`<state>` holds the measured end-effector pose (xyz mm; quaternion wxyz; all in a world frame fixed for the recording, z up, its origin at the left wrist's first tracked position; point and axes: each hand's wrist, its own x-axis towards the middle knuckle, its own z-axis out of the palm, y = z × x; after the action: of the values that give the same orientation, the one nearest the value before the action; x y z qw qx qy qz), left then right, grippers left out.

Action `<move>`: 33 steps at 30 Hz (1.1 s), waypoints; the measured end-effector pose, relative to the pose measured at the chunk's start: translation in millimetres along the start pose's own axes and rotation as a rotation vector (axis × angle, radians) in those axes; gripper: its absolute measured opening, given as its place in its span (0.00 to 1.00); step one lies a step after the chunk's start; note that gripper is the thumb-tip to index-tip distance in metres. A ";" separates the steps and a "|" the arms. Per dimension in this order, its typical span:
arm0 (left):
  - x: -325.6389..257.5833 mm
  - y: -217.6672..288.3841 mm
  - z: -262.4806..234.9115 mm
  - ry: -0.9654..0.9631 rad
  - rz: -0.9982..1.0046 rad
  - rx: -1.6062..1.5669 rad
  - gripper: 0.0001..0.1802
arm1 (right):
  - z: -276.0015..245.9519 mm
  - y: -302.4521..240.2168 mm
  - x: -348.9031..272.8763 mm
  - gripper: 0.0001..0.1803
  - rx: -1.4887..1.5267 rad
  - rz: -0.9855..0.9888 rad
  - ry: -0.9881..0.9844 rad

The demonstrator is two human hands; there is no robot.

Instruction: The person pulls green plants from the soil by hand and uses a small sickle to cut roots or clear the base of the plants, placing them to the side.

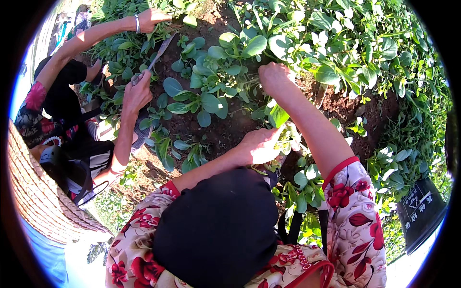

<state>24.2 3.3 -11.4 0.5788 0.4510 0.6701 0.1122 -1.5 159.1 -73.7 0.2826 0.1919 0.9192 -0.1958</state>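
My right hand (pixel 275 79) reaches out over the vegetable bed, its fingers closed low among leafy green plants (pixel 254 47). What lies inside the fist is mostly hidden by the back of the hand and the leaves. Nearer to me, my left hand (pixel 259 145) is curled around a small bunch of leafy greens (pixel 287 138), whose pale leaves stick out past the fingers. Between the two hands, a bright green leaf (pixel 278 116) catches the sun. Low broad-leaved plants (pixel 204 103) stand in the dark soil to the left of my hands.
On the left, a co-worker's hand (pixel 138 93) grips a knife (pixel 164 50); their other hand (pixel 152 19) touches plants farther off. A woven straw hat (pixel 45 192) fills the lower left. A black bucket (pixel 420 216) stands at the right. Dense greens (pixel 398 53) cover the far right.
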 end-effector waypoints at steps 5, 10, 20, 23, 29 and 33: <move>-2.9 8.0 -7.5 0.004 -0.042 -0.044 0.33 | -20.9 0.4 -4.2 0.17 0.112 0.091 -0.114; -6.7 16.4 -22.1 0.047 0.024 -0.096 0.27 | -3.4 36.2 -11.9 0.21 0.531 -0.041 0.089; 14.9 65.3 -61.2 0.123 0.181 -1.175 0.09 | 48.5 82.0 -154.8 0.15 1.561 0.147 0.449; 37.3 87.1 -44.9 0.149 0.145 -1.355 0.09 | 24.8 57.7 -207.6 0.21 1.451 0.192 0.523; 89.5 114.0 6.6 0.449 0.474 -1.092 0.14 | 10.1 54.2 -226.4 0.21 2.336 -0.016 0.535; 108.0 130.7 32.5 0.194 0.302 -1.327 0.22 | 16.0 60.8 -231.8 0.19 2.204 0.270 0.849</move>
<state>123.0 144.8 -6.3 0.6480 0.0777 0.4381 0.6181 211.5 147.2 36.7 -0.3437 0.4766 0.2477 -0.7703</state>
